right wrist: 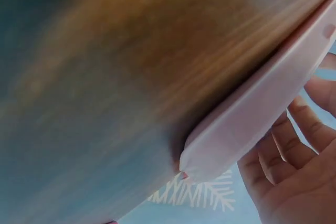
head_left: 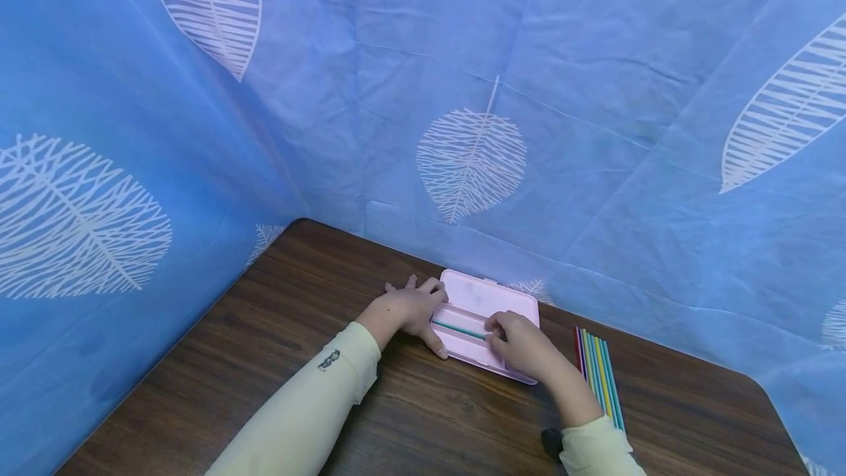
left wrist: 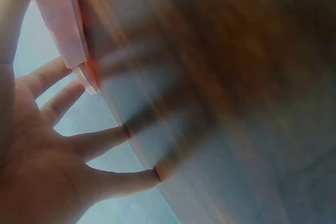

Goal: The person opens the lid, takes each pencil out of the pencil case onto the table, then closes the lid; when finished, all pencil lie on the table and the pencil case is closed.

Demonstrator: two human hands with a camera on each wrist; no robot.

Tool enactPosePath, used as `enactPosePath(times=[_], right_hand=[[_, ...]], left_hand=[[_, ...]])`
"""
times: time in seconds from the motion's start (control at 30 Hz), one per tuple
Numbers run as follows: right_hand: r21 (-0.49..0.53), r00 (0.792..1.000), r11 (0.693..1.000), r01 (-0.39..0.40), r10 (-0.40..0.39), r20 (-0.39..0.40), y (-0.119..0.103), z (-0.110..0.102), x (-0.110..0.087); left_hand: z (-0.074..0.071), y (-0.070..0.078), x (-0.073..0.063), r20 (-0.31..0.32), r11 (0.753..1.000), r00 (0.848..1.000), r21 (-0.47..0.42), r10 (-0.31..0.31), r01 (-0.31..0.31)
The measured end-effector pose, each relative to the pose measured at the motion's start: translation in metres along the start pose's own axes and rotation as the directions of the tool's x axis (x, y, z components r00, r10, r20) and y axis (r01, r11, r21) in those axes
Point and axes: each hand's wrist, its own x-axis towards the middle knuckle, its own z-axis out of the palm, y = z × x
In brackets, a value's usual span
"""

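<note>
An open pink pencil case (head_left: 489,291) lies on the table, its lid folded back toward the cloth. Inside its tray is a slim teal stick (head_left: 457,328), lying lengthwise. My left hand (head_left: 415,308) spans the case's left end with fingers spread, the thumb by the front corner. In the left wrist view, two fingers of that hand touch the pink case (left wrist: 60,22) while others reach the table. My right hand (head_left: 518,342) bends over the tray and pinches the stick near its right end. The case wall (right wrist: 236,129) hides its fingertips in the right wrist view.
Several slim coloured sticks (head_left: 603,373), teal, yellow and dark red among them, lie side by side right of the case. A black object (head_left: 551,444) shows at the right wrist. Blue leaf-print cloth (head_left: 410,241) hangs behind the brown wooden table (head_left: 423,417).
</note>
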Motion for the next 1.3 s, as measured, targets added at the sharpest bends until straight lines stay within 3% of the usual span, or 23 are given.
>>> enactPosePath(times=[0.5,0.67,0.9,1.3], right_hand=[[0.185,0.981,0.977,0.104,-0.132,0.144,0.010,0.000,0.009],[0.135,0.979,0.979,0.150,-0.166,0.119,0.008,-0.001,0.009],[0.050,0.981,0.987,0.154,-0.158,0.111,0.000,-0.002,0.006],[0.048,0.981,0.990,0.134,-0.139,0.137,-0.002,-0.004,0.010]], left_hand=[[0.000,0.000,-0.001,0.002,1.000,1.000,0.005,-0.003,0.003],[0.000,0.000,-0.001,-0.001,1.000,1.000,0.007,0.000,0.000],[0.000,-0.001,0.000,-0.006,1.000,1.000,0.009,0.006,-0.006],[0.001,-0.001,0.000,-0.004,1.000,1.000,0.007,0.010,-0.010]])
